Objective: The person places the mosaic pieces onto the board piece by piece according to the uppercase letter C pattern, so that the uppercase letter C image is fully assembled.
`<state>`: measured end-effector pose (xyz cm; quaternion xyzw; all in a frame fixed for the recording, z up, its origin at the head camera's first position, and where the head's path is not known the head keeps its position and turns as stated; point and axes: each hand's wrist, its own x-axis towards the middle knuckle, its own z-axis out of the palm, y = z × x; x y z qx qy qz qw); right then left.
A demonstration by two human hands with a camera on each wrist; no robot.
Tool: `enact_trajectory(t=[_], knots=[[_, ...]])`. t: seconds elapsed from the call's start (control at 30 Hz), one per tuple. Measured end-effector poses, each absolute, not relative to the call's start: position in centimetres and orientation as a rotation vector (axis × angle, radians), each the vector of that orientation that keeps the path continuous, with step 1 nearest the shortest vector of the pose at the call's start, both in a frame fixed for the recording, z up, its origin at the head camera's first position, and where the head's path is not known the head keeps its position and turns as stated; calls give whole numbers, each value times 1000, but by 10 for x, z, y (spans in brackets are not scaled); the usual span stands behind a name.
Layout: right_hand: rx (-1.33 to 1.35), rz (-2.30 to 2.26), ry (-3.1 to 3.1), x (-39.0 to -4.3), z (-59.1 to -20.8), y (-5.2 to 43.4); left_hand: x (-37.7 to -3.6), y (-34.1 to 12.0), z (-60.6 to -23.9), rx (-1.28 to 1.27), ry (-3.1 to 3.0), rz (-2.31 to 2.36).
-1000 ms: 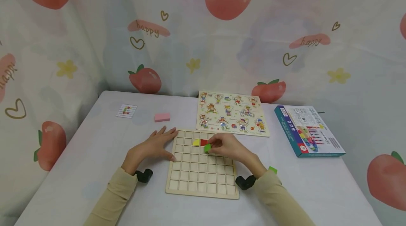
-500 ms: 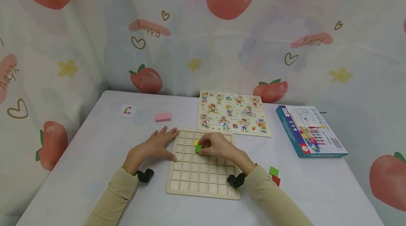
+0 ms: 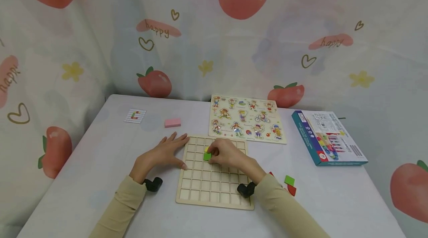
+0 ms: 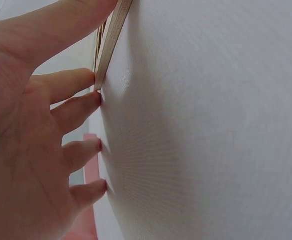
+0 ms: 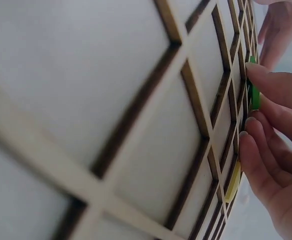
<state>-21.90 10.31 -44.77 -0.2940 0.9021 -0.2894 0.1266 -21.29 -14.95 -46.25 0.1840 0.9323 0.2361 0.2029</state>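
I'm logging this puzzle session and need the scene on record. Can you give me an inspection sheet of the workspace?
Surface: white table, covered with a plain cloth.
Job's things: wooden grid board; green tile at a cell in its upper rows; yellow tile beside it.
Clutter: pink block, pattern card, character peg puzzle, blue box, loose green tile and loose red tile right of the board.
Hands: left hand flat, fingertips at the board's left edge; right hand pinches the green tile.
Cables: nothing seen.
Surroundings: strawberry-print curtain behind and at both sides.
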Motion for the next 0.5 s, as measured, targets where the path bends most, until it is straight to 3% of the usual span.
enact_trajectory(t=[0.5], knots=[[-956,-922,2589,-214,-445,124,-213,-150,-463,515,2613,656]])
